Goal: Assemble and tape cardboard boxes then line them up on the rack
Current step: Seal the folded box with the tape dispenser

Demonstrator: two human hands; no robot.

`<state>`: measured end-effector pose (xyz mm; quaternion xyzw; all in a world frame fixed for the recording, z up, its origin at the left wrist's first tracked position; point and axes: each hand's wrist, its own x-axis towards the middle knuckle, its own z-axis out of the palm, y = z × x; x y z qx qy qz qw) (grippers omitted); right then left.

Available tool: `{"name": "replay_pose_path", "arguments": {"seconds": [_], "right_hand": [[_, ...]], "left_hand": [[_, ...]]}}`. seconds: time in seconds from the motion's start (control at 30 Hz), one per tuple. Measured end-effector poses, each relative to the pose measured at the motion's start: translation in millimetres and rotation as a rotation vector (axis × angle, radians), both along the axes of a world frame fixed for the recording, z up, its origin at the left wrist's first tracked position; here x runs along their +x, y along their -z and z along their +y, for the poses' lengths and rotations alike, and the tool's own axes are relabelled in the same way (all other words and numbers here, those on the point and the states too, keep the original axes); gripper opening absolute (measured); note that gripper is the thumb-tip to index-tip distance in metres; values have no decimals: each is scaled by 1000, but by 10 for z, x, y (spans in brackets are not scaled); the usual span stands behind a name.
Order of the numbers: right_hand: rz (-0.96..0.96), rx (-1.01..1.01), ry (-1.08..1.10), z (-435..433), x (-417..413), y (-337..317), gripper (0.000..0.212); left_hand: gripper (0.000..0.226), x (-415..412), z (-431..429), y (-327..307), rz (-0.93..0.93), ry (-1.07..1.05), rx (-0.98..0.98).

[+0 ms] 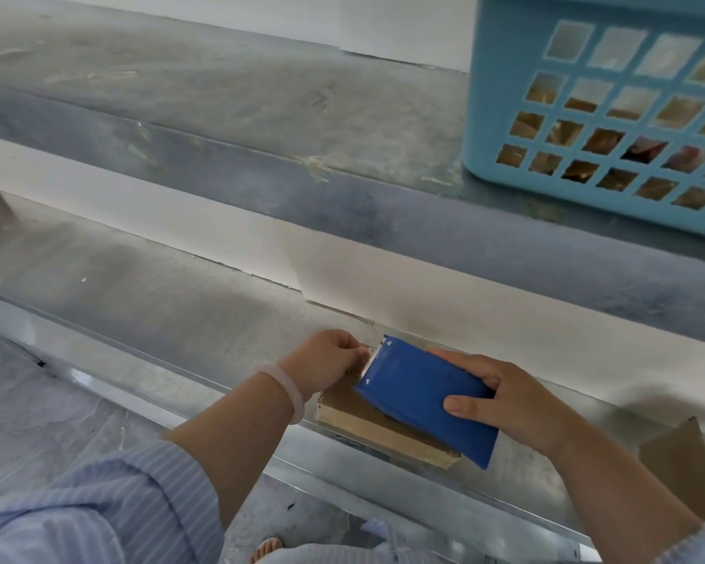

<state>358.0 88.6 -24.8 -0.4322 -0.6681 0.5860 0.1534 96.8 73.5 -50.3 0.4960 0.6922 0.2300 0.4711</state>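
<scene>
Taping underway; my right hand is gripping dispenser on box; left hand is pinching tape end; lining-up, I judge, pending.

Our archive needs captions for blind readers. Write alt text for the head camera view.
A right hand holds a blue tape dispenser against a small flat cardboard box on a metal rack shelf, while the left hand appears to pinch the tape end at its toothed blade. A light blue plastic basket sits on the shelf above, at right.
</scene>
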Motion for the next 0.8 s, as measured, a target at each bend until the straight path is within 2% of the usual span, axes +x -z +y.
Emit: {"name": "replay_pose_path", "arguments": {"seconds": [0.13, 0.33, 0.67, 0.8], "right_hand": [[-1, 0, 1, 11, -30, 19, 60], [-30, 24, -30, 29, -102, 34, 57], [-45, 77, -85, 88, -93, -75, 54], [-60, 60, -99, 117, 2, -135, 54]], "left_hand": [[22, -51, -18, -64, 89, 6, 104], [14, -39, -115, 2, -261, -230, -87], [14, -46, -115, -26, -364, -315, -107], [15, -67, -122, -41, -483, -374, -143]]}}
